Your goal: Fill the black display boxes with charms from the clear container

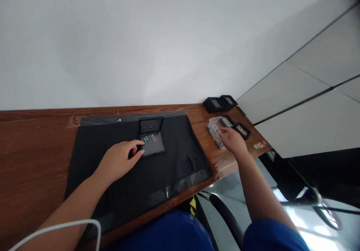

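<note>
In the head view, the open black case (pixel 156 146) lies on the dark mat (pixel 177 172), just right of the left hand (pixel 120 159), whose thumb and forefinger are parted at its left edge. Well to the right, the clear box (pixel 215 119), its long axis running from far left to near right, sits by the nearer right hand (pixel 233 140); whether those fingers grip anything I cannot tell.

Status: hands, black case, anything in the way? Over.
Left hand at open black case; right hand at clear tub. Green, pink pieces in case. White cable in front of left forearm.
</note>
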A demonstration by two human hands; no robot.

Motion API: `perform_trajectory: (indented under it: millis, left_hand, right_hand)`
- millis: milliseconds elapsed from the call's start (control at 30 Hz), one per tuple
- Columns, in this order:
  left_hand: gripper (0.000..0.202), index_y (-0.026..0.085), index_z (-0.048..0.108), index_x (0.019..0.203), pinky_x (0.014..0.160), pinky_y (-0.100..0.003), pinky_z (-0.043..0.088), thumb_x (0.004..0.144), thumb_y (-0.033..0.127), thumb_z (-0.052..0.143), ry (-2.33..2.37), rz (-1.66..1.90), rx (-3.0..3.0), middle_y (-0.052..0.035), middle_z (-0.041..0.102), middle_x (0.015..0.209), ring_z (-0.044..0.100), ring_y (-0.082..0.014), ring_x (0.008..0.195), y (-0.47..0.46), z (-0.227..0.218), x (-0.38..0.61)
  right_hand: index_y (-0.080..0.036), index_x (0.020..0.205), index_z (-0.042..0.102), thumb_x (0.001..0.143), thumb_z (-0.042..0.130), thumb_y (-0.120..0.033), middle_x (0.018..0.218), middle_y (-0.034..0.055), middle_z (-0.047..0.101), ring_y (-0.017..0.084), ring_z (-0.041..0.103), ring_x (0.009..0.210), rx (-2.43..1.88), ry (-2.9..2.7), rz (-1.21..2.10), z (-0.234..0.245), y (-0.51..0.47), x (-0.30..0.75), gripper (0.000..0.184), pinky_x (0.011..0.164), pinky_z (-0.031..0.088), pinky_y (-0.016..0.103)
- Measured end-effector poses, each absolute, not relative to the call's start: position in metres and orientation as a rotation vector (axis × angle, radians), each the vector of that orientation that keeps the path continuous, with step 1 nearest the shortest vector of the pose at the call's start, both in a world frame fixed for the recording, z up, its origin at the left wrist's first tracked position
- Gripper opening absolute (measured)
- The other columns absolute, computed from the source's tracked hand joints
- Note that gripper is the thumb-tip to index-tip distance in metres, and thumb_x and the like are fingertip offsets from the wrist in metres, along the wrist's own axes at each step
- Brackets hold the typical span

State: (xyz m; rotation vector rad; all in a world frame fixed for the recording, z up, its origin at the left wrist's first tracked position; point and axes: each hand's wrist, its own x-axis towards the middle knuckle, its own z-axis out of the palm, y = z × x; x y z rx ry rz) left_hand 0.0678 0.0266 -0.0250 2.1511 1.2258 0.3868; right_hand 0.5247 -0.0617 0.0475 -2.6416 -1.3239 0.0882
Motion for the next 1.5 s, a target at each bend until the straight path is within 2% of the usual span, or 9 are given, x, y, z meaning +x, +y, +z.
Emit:
perform_trajectory:
  millis: [133, 233, 467, 633, 767, 967, 1167, 1333, 1500]
  left_hand:
    - [0.052, 0.028, 0.08, 0.124, 0.07, -0.035, 0.045, 0.096, 0.058, 0.049, 1.227, 0.385, 2.147, -0.002, 0.072, 0.085, 0.064, -0.022, 0.073, 0.027, -0.025, 0.068]
    - [0.052, 0.028, 0.08, 0.124, 0.071, -0.034, 0.045, 0.097, 0.059, 0.048, 1.234, 0.388, 2.148, -0.0023, 0.073, 0.086, 0.064, -0.0222, 0.075, 0.027, -0.026, 0.068]
    - [0.05, 0.029, 0.081, 0.123, 0.07, -0.035, 0.045, 0.097, 0.058, 0.05, 1.227, 0.405, 2.151, -0.002, 0.073, 0.084, 0.064, -0.0219, 0.073, 0.026, -0.027, 0.067]
    - [0.049, 0.029, 0.081, 0.122, 0.071, -0.035, 0.045, 0.096, 0.057, 0.051, 1.227, 0.411, 2.145, -0.002, 0.073, 0.085, 0.064, -0.022, 0.074, 0.027, -0.028, 0.067]
    - [0.05, 0.029, 0.081, 0.122, 0.071, -0.035, 0.045, 0.096, 0.059, 0.05, 1.223, 0.403, 2.142, -0.0022, 0.072, 0.085, 0.064, -0.022, 0.074, 0.027, -0.029, 0.067]
    - [0.048, 0.029, 0.08, 0.123, 0.069, -0.034, 0.044, 0.097, 0.057, 0.051, 1.22, 0.399, 2.142, -0.002, 0.072, 0.085, 0.063, -0.0218, 0.072, 0.027, -0.028, 0.067]
    - [0.049, 0.029, 0.08, 0.123, 0.071, -0.035, 0.046, 0.097, 0.058, 0.051, 1.216, 0.409, 2.142, -0.002, 0.074, 0.086, 0.063, -0.0218, 0.073, 0.027, -0.03, 0.067]
    - [0.048, 0.03, 0.081, 0.122, 0.069, -0.034, 0.046, 0.097, 0.059, 0.051, 1.219, 0.406, 2.145, -0.0015, 0.074, 0.085, 0.064, -0.022, 0.072, 0.028, -0.03, 0.066]
    - [0.054, 0.028, 0.081, 0.124, 0.071, -0.035, 0.048, 0.099, 0.063, 0.047, 1.199, 0.403, 2.146, -0.003, 0.077, 0.088, 0.066, -0.0226, 0.074, 0.029, -0.026, 0.065]
  right_hand:
    - [-0.016, 0.11, 0.088, 0.092, 0.075, -0.026, 0.103, 0.0126, 0.086, 0.024, 0.08, 0.091, -2.745, -1.385, 0.342, 0.036, -0.053, 0.538, 0.025, 0.082, 0.057, 0.03]
    - [-0.013, 0.107, 0.087, 0.092, 0.077, -0.025, 0.094, 0.0124, 0.084, 0.024, 0.08, 0.086, -2.822, -1.402, 0.44, 0.036, -0.047, 0.549, 0.021, 0.077, 0.056, 0.03]
    - [-0.019, 0.136, 0.069, 0.106, 0.073, -0.042, 0.136, 0.0099, 0.071, 0.024, 0.073, 0.115, -2.951, -1.411, 0.655, 0.034, -0.047, 0.561, 0.038, 0.096, 0.066, 0.045]
    - [-0.016, 0.111, 0.078, 0.09, 0.08, -0.016, 0.103, 0.0087, 0.079, 0.02, 0.076, 0.091, -2.862, -1.385, 0.509, 0.029, -0.05, 0.564, 0.021, 0.079, 0.058, 0.029]
    - [-0.018, 0.106, 0.081, 0.076, 0.074, -0.007, 0.085, 0.005, 0.079, 0.018, 0.073, 0.075, -2.747, -1.331, 0.379, 0.03, -0.054, 0.568, 0.032, 0.067, 0.05, 0.026]
    - [-0.018, 0.094, 0.079, 0.075, 0.069, -0.012, 0.078, 0.0048, 0.077, 0.019, 0.07, 0.072, -2.635, -1.265, 0.269, 0.048, -0.06, 0.563, 0.022, 0.069, 0.05, 0.029]
    - [-0.02, 0.107, 0.073, 0.09, 0.064, -0.025, 0.101, 0.01, 0.08, 0.022, 0.075, 0.09, -2.374, -1.34, 0.187, 0.08, -0.065, 0.53, 0.019, 0.086, 0.058, 0.034]
    - [-0.023, 0.102, 0.073, 0.088, 0.081, -0.04, 0.103, 0.008, 0.081, 0.022, 0.079, 0.091, -1.681, -1.523, 0.498, 0.082, -0.049, 0.453, 0.024, 0.088, 0.065, 0.038]
    - [-0.022, 0.102, 0.075, 0.095, 0.073, -0.029, 0.1, 0.0054, 0.083, 0.019, 0.081, 0.094, -1.429, -1.708, 0.816, 0.056, -0.019, 0.38, 0.01, 0.089, 0.065, 0.034]
